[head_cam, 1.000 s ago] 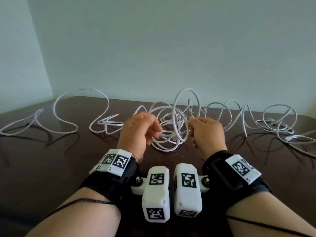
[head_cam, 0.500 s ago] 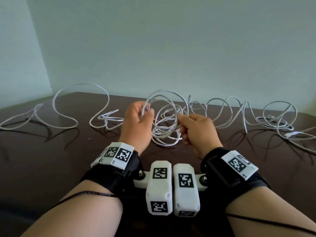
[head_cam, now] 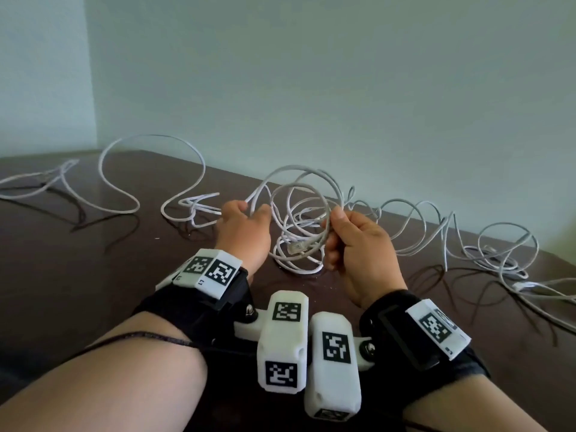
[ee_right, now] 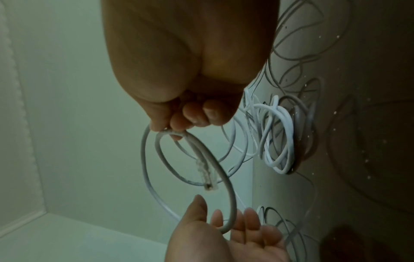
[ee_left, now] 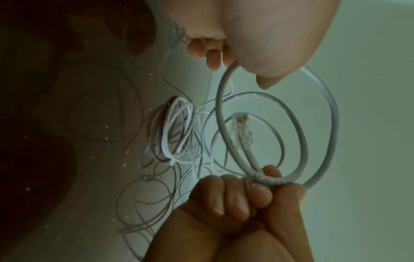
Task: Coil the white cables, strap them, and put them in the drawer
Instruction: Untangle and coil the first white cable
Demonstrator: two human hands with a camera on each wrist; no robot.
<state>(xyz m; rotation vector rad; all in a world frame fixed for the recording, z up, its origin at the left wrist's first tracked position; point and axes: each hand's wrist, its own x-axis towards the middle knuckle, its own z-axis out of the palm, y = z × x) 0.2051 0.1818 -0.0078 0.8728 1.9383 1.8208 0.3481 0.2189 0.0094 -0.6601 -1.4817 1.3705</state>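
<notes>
**Head view: coiling the first white cable**

Head view shows me partway through the coiling step. My right hand (head_cam: 358, 244) pinches the gathered loops of a thin white round cable (head_cam: 299, 194), fingers (ee_left: 233, 195) curled tight round two or three turns, with its clear plastic plug (head_cam: 296, 248) hanging inside the loops. My left hand (head_cam: 246, 229) sits just left of the coil, its fingers loosely curled round the running length of the same cable, feeding the next turn; from the right wrist view the palm looks fairly relaxed, so this is a light guiding hold, not a clamp.

The coil hangs just above the dark brown glossy worktop (head_cam: 78, 291), near the middle, over a loose heap of more white cable (head_cam: 296, 266).

Next, I judge, the left hand must sweep another loop across to the right hand, matching the size of the turns already held, and keep the slack from snagging in the heap.

Counting: two hands and one coil in progress. The cable spreads in loops far left (head_cam: 149, 169) and far right (head_cam: 505, 244); how many separate cables that makes I cannot tell. No strap and no drawer are in sight.
</notes>
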